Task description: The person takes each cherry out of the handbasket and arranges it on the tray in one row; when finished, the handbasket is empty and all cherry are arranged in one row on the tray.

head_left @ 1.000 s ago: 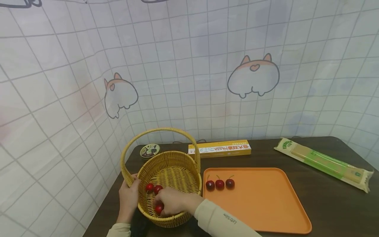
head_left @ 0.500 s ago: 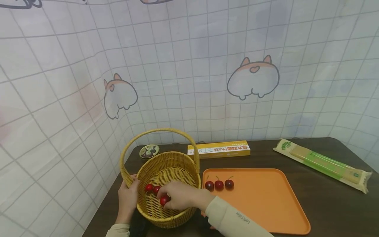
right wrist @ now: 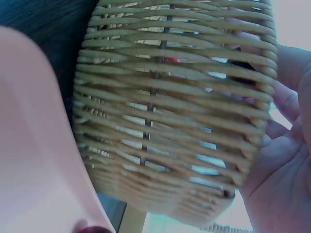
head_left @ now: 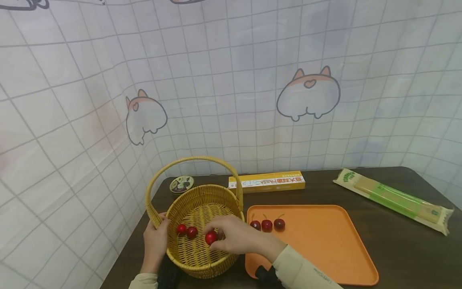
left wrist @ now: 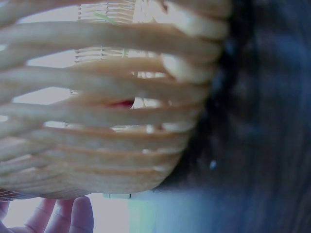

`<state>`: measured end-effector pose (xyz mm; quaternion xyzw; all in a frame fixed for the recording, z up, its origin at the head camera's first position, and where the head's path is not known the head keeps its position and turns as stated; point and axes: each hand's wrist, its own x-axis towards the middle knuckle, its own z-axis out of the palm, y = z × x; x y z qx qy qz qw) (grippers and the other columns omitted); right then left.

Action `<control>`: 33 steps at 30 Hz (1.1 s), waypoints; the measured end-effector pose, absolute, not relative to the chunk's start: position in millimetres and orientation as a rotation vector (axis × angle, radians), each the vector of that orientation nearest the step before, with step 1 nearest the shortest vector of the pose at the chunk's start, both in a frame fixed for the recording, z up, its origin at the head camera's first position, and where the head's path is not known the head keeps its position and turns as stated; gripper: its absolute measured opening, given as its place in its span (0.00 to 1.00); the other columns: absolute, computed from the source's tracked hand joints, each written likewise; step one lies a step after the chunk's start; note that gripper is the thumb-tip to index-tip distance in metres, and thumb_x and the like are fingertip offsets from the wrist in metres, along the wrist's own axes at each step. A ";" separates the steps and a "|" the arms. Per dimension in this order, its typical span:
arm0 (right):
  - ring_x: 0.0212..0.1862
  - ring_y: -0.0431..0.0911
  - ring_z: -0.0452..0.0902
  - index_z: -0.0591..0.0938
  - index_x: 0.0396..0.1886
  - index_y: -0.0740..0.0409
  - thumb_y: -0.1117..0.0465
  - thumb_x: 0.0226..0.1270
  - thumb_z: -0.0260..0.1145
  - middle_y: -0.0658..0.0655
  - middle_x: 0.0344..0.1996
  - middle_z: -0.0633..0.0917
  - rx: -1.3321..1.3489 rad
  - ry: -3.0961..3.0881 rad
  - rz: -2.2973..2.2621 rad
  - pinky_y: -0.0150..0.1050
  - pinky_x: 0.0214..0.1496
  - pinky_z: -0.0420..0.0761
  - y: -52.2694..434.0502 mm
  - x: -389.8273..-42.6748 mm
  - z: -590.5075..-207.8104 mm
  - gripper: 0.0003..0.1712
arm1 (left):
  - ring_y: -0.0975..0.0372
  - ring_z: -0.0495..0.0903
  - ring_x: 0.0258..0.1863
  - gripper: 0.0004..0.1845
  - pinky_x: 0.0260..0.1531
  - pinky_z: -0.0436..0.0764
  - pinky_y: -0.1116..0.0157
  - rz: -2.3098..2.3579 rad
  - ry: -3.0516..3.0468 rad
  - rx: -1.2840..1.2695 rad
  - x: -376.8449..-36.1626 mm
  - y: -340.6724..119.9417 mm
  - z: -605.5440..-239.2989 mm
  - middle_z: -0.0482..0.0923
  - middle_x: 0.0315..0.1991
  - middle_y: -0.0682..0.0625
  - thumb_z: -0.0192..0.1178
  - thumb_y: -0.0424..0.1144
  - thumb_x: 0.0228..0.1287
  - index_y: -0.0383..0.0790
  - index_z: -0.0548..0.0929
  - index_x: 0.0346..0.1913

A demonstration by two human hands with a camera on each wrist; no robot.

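Note:
A yellow wicker basket [head_left: 207, 272] with a tall arched handle stands at the left of the table. My left hand [head_left: 156, 243] grips its left rim by the base of the handle; in the left wrist view, fingers [left wrist: 60, 217] show past the woven wall. Over the right part of the basket, my right hand [head_left: 240, 236] pinches a red cherry [head_left: 211, 238] between thumb and fingers. Two more cherries [head_left: 191, 232] lie on the basket's floor, near its left wall. In the right wrist view the basket's wall [right wrist: 165, 102] partly hides my right hand's fingers.
Right beside the basket lies an orange tray [head_left: 321, 253], with three stemmed cherries [head_left: 266, 225] in a row near its back left corner. Behind are a round tin [head_left: 182, 184] and a yellow pasta box [head_left: 267, 182]. A green-and-cream noodle packet [head_left: 393, 200] lies at the right.
My right hand has lifted the cherry from the basket's front floor and carried it right and back, toward the right rim. The left hand has kept its hold on the basket.

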<state>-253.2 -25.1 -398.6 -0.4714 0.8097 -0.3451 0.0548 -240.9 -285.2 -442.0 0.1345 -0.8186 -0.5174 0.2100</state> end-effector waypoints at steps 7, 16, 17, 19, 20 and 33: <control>0.37 0.33 0.77 0.81 0.54 0.44 0.59 0.64 0.70 0.43 0.47 0.80 -1.354 2.374 -1.267 0.29 0.42 0.78 -5.5 -251.8 -397.5 0.18 | 0.49 0.76 0.49 0.20 0.45 0.73 0.58 -1.447 -2.283 0.385 -241.0 -286.2 -443.3 0.77 0.53 0.35 0.49 0.45 0.74 0.33 0.76 0.57; 0.42 0.35 0.77 0.81 0.55 0.45 0.62 0.64 0.69 0.42 0.49 0.79 -1.254 2.390 -1.356 0.32 0.45 0.79 23.5 -250.3 -396.5 0.19 | 0.50 0.76 0.48 0.19 0.43 0.74 0.62 -1.433 -2.267 0.384 -241.2 -284.5 -442.6 0.78 0.53 0.35 0.49 0.44 0.73 0.33 0.78 0.56; 0.41 0.36 0.77 0.81 0.55 0.45 0.62 0.65 0.69 0.42 0.49 0.79 -1.256 2.400 -1.361 0.32 0.44 0.79 26.2 -250.0 -395.5 0.19 | 0.50 0.76 0.48 0.19 0.43 0.73 0.62 -1.431 -2.267 0.385 -241.1 -284.3 -442.6 0.78 0.53 0.35 0.49 0.44 0.73 0.33 0.78 0.56; 0.39 0.36 0.77 0.81 0.55 0.44 0.61 0.64 0.69 0.42 0.49 0.79 -1.260 2.426 -1.365 0.33 0.43 0.79 31.7 -249.3 -393.3 0.20 | 0.50 0.76 0.48 0.20 0.42 0.73 0.62 -1.427 -2.269 0.385 -240.8 -284.3 -442.6 0.78 0.53 0.35 0.49 0.44 0.73 0.33 0.78 0.56; 0.38 0.36 0.77 0.81 0.55 0.44 0.61 0.64 0.69 0.42 0.49 0.80 -1.262 2.442 -1.366 0.33 0.42 0.79 34.5 -249.1 -392.3 0.20 | 0.50 0.76 0.48 0.19 0.43 0.73 0.62 -1.427 -2.270 0.387 -240.9 -284.4 -442.7 0.78 0.53 0.35 0.49 0.44 0.73 0.34 0.78 0.56; 0.37 0.39 0.83 0.81 0.53 0.51 0.66 0.60 0.71 0.46 0.43 0.83 -1.164 2.528 -1.445 0.37 0.40 0.81 86.6 -259.7 -400.0 0.21 | 0.51 0.76 0.48 0.18 0.43 0.73 0.62 -1.425 -2.279 0.361 -241.6 -285.0 -443.0 0.77 0.55 0.36 0.48 0.43 0.73 0.34 0.78 0.55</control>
